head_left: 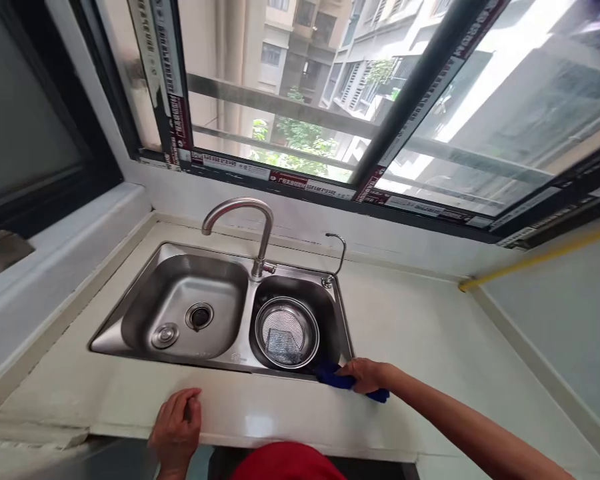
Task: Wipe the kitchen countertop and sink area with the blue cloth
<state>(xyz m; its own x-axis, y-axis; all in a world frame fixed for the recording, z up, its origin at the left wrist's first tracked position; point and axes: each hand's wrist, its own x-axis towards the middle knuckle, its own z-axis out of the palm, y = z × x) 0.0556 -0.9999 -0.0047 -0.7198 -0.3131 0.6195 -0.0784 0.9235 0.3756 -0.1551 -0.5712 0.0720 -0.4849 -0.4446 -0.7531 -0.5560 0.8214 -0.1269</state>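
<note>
My right hand [364, 375] is closed on a dark blue cloth [336, 377], pressing it to the front right corner of the sink rim. Part of the cloth hangs over into the right basin [330, 320]. My left hand [177, 423] rests at the counter's front edge, fingers loosely curled with a gap by the thumb and nothing in them. Inside the right basin sits a round metal strainer bowl [310, 313] with a grey mesh-like pad [283, 345] in it. The left basin [180, 273] holds a loose round drain cover [165, 335] beside the drain [199, 316].
A curved steel faucet [267, 230] stands behind the divider, its spout over the left basin. A thin hooked metal spout [343, 250] rises at the back right. White countertop [405, 320] surrounds the sink. A window and a yellow pipe [535, 260] are behind.
</note>
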